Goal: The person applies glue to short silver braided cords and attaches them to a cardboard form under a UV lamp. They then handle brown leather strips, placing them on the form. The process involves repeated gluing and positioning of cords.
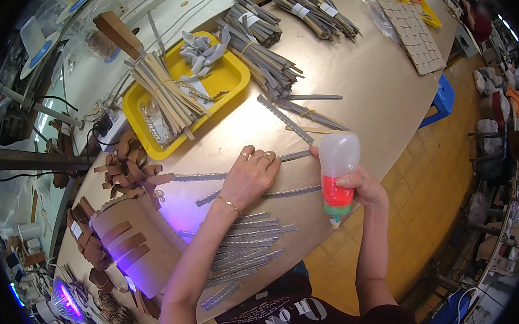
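Note:
My left hand [250,178] is closed, its fingers bent over a long grey strip [200,177] with a braided edge; the strip's ends show on both sides. In my right hand [365,188] is a squeeze bottle [339,162] with a red label and green cap, tipped nozzle-down. A fingertip of that hand shows beside the bottle, near the strip's right end. Just below my left hand, another braided-edge strip [297,191] lies across the table. Nearer me is a pile of similar strips [247,241], partly hidden by my left forearm.
A yellow tray [233,88] holds tan strips and grey scraps. Grey strip bundles [265,65] lie beyond it. At left are brown leather strips [124,168], a tan roll [136,243] and a purple-lit lamp [67,299]. A blue crate [440,101] stands past the table's right edge.

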`<state>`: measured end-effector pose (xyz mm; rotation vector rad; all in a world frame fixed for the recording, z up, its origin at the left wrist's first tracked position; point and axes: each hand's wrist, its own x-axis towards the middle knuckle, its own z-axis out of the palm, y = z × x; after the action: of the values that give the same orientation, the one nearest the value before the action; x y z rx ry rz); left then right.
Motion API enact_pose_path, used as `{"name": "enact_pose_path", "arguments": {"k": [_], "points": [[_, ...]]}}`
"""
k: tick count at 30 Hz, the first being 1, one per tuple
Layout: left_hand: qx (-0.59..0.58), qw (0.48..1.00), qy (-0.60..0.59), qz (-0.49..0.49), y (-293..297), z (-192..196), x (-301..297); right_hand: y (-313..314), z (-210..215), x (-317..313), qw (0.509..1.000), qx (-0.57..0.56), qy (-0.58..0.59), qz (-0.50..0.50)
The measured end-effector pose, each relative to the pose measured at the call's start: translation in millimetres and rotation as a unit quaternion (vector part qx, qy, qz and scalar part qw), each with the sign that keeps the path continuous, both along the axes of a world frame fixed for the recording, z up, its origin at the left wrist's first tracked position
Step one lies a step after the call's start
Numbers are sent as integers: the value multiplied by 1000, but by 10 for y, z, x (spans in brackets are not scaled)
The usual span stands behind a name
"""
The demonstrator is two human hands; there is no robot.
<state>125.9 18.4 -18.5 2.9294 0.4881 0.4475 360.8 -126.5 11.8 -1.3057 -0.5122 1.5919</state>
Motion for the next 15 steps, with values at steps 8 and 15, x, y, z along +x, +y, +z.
{"name": "enact_pose_path", "arguments": {"k": [8,15], "points": [[-5,1000,-4,-3,7,-14,-2,12,38,6,1000,-7,1,14],[-14,1000,-16,-5,-1,-22,-7,41,94,-10,1000,1,16,20]]}}
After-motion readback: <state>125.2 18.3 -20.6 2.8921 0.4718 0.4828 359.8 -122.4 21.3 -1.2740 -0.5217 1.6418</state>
